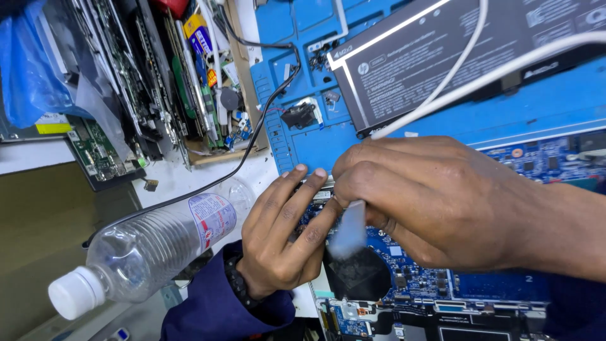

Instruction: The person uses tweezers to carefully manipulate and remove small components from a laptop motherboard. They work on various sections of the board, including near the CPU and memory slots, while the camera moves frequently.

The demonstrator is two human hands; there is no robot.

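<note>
A blue laptop circuit board lies under both hands, with a round black fan at its near edge. My left hand rests on the board's left edge, fingers pressing down beside the fan. My right hand is closed around a small pale, blurred tool that points down at the board just above the fan. What exactly the tool is, I cannot tell.
A flat black laptop battery lies on the blue work mat at the back, crossed by white cables. A clear plastic bottle lies at the left. A box of circuit boards and parts stands at back left.
</note>
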